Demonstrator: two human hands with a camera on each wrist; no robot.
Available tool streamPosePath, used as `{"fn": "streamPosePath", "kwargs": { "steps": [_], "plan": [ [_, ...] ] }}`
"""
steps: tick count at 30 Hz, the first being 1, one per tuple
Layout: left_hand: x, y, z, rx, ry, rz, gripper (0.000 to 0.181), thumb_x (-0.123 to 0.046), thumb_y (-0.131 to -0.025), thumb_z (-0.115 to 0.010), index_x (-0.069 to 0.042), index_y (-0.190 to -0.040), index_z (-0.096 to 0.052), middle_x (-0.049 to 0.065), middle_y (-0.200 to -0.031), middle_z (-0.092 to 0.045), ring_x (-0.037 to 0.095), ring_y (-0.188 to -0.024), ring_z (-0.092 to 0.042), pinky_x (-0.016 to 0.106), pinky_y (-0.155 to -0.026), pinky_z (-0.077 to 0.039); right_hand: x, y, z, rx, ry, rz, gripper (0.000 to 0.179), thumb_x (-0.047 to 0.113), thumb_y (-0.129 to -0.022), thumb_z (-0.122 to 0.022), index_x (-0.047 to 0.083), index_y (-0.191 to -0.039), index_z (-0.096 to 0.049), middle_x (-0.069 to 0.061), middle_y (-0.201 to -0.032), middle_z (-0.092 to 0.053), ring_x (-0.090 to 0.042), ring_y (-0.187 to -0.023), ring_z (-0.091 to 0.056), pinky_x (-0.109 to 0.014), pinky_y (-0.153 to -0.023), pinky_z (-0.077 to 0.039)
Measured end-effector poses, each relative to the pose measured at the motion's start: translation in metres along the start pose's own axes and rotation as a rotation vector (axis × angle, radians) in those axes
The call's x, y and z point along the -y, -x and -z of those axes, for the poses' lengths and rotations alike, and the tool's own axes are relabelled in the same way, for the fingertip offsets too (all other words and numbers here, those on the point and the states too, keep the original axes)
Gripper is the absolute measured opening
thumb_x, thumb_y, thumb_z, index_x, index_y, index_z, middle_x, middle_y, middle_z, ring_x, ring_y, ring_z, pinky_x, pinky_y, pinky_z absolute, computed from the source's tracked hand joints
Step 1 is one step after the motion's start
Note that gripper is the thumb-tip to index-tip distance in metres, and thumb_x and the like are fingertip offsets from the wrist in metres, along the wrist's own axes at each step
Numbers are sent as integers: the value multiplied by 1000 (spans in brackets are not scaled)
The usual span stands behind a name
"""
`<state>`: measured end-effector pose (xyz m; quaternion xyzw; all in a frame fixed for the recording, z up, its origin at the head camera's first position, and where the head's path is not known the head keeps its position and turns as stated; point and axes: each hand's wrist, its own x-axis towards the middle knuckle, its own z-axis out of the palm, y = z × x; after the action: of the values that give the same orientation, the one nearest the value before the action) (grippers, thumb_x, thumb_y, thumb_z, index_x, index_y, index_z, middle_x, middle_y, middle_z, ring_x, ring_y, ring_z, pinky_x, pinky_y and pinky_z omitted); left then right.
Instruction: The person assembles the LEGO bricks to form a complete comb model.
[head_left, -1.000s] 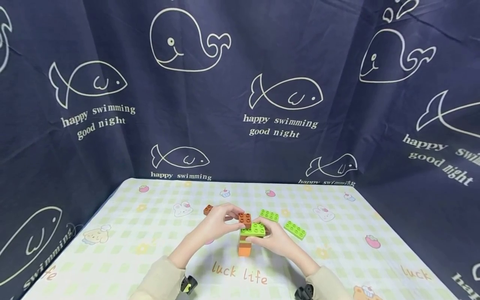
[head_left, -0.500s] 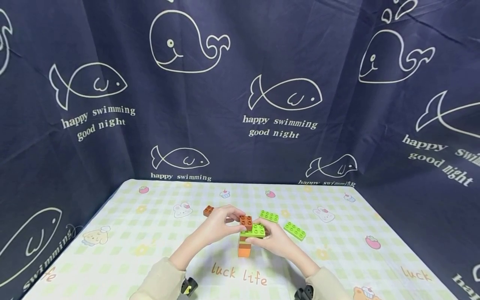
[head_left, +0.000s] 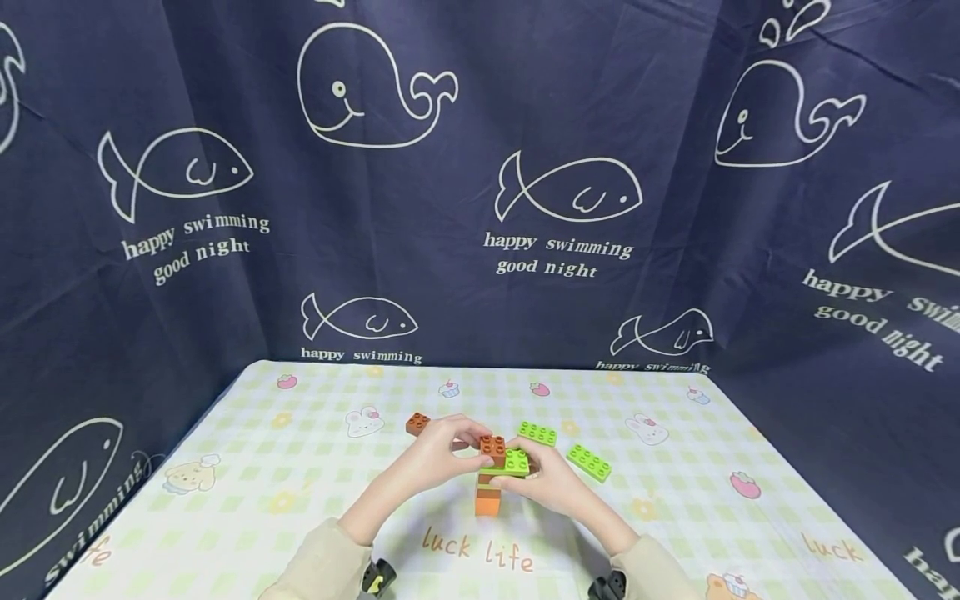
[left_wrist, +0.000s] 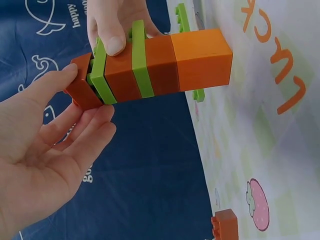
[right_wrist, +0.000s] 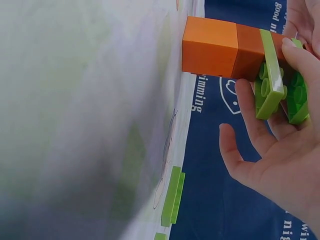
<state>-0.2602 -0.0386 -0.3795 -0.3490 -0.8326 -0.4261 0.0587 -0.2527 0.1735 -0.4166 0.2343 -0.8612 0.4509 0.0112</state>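
A tower of toy building blocks stands on the table, with an orange block (head_left: 487,506) at its base and brown blocks alternating with thin green plates (left_wrist: 143,60) above. Thumb and fingers of my left hand (head_left: 438,454) pinch the top brown block (head_left: 492,450), which sits over the left part of the upper green plate (head_left: 517,461). In the left wrist view this block is slightly tilted, and green studs show in a gap beneath it. My right hand (right_wrist: 280,150) grips the tower from the right, its thumb against the brown block under the upper plate.
Two loose green plates lie behind and to the right, one nearer (head_left: 588,462) and one farther (head_left: 537,432). A loose brown block (head_left: 417,423) lies behind my left hand. The checked tablecloth (head_left: 300,533) ends at a dark blue curtain (head_left: 450,208).
My left hand has moved the top brown block slightly down and toward me, closer onto the upper green plate. The right hand has kept its hold on the tower.
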Motion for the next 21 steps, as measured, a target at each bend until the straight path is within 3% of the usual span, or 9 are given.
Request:
{"fn": "streamPosePath", "kwargs": {
  "steps": [6,13,21],
  "plan": [
    [1,0,-2,-8,-20,-8,27,-18,-80,-75,-4,-101,-67,5,-99,-66,17,-86,-64,28,-83,-56,0,0,0,-2,17,-13,38,36,-80,-73,16,-110,-61,1,-99,-64,-5,-68,-49,-20,-59,-44],
    [0,1,-7,-32,-9,47,27,-24,-78,-76,-9,-99,-67,-2,-94,-65,10,-85,-62,22,-85,-54,1,1,-1,-1,6,-10,38,35,-81,-72,16,-112,-61,1,-102,-64,-5,-72,-52,-19,-61,-48],
    [0,1,-9,-42,17,48,25,-19,-80,-75,-8,-100,-65,-1,-93,-64,11,-85,-61,26,-86,-55,0,1,-1,-4,9,-10,38,34,-81,-72,16,-112,-61,0,-106,-64,-5,-74,-53,-20,-63,-49]
  ]
}}
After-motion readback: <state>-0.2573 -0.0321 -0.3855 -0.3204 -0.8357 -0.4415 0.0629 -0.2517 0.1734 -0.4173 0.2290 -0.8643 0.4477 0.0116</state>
